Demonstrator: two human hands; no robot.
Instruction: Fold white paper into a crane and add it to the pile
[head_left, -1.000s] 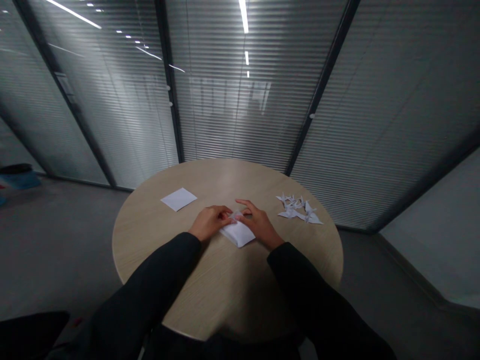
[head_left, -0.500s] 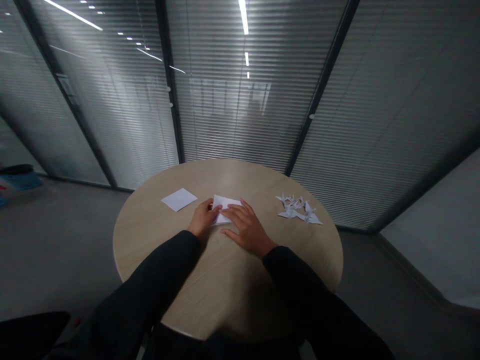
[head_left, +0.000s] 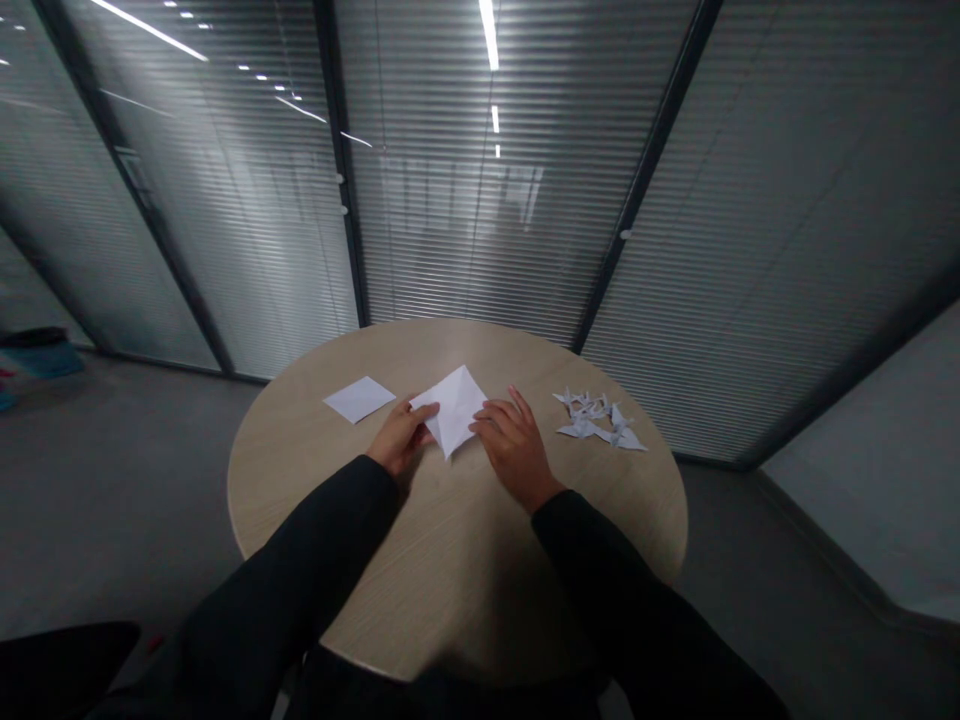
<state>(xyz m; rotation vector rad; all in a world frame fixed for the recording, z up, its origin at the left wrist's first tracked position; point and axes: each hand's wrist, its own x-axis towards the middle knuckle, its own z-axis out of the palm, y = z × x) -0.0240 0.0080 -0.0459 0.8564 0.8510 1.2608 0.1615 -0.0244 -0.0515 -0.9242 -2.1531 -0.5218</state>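
A white sheet of paper folded into a creased diamond (head_left: 452, 408) lies on the round pale wood table (head_left: 457, 530), its lower tip pointing toward me. My left hand (head_left: 401, 437) grips the sheet's left side between thumb and fingers. On the right, my right hand (head_left: 516, 445) rests with fingers spread, its fingertips at the sheet's right edge. A flat square of white paper (head_left: 359, 399) lies farther left, beyond reach of neither hand's fingertips by much, and touches neither hand.
Several small white origami cranes (head_left: 598, 422) lie in a loose heap on the table's right side. Glass partitions with slatted blinds (head_left: 487, 230) stand behind the table. A blue object (head_left: 41, 360) lies on the grey floor far left.
The small folded white packet has opened out into a wider diamond. My right hand has moved off the paper to its right side. The square sheet and cranes have not moved.
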